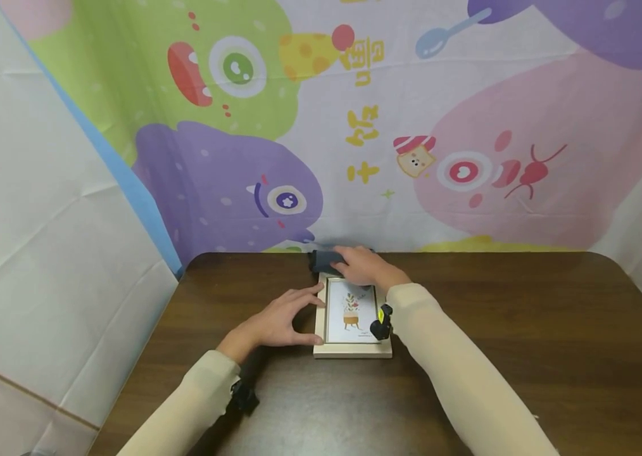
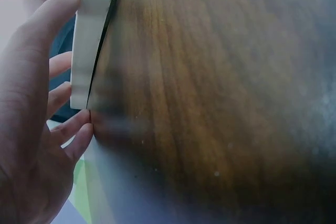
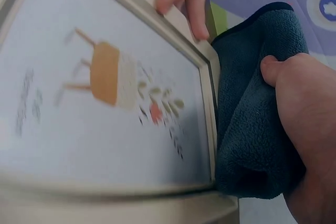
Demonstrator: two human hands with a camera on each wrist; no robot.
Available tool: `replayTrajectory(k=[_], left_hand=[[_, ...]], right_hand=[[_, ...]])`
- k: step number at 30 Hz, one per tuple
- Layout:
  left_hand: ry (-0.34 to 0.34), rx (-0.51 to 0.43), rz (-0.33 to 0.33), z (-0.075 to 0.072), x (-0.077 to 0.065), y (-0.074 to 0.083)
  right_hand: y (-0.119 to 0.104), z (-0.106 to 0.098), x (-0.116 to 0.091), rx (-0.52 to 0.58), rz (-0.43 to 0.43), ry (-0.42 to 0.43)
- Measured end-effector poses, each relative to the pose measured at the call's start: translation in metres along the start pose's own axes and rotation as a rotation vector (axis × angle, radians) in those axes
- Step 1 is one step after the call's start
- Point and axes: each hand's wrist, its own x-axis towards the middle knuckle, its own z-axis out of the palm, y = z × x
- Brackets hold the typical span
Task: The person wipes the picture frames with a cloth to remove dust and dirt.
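Observation:
A cream picture frame (image 1: 352, 350) lies flat on the table, holding a print (image 3: 105, 74) of a plant in an orange footed pot. My left hand (image 1: 281, 318) is spread along the frame's left edge. Its fingers and thumb touch the border, as the left wrist view also shows (image 2: 26, 103). At the frame's far end my right hand (image 1: 362, 265) grips a dark blue-grey cloth (image 1: 325, 261). In the right wrist view the folded fuzzy cloth (image 3: 252, 103) lies against the frame's end, with the right thumb over it and the other fingers hidden.
The dark wooden table (image 1: 526, 329) has its far edge just behind the cloth. A printed curtain (image 1: 366, 209) with cartoon monsters hangs there, and white fabric (image 1: 47, 209) closes off the left side. Black wrist cameras (image 1: 380, 323) sit on both sleeves.

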Motion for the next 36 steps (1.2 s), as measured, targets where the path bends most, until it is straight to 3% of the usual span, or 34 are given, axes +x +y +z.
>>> replayTrajectory(k=[7,14,18,25,36], left_hand=[[-0.02,-0.008,-0.034,0.001,-0.001,0.0],[-0.011,-0.012,-0.021,0.001,-0.001,-0.001],[-0.016,-0.024,-0.028,0.0,-0.001,0.001],[-0.024,-0.027,-0.034,0.0,-0.001,0.001],[-0.017,-0.031,-0.009,-0.001,0.0,0.002]], right_hand=[[0.022,-0.012,-0.012,0.05,0.03,0.007],[0.052,-0.024,-0.026,0.106,0.039,0.008],[0.057,-0.029,-0.03,0.106,0.051,0.027],[0.045,-0.026,-0.025,0.045,0.035,0.041],[0.008,-0.003,-0.005,-0.013,0.022,0.018]])
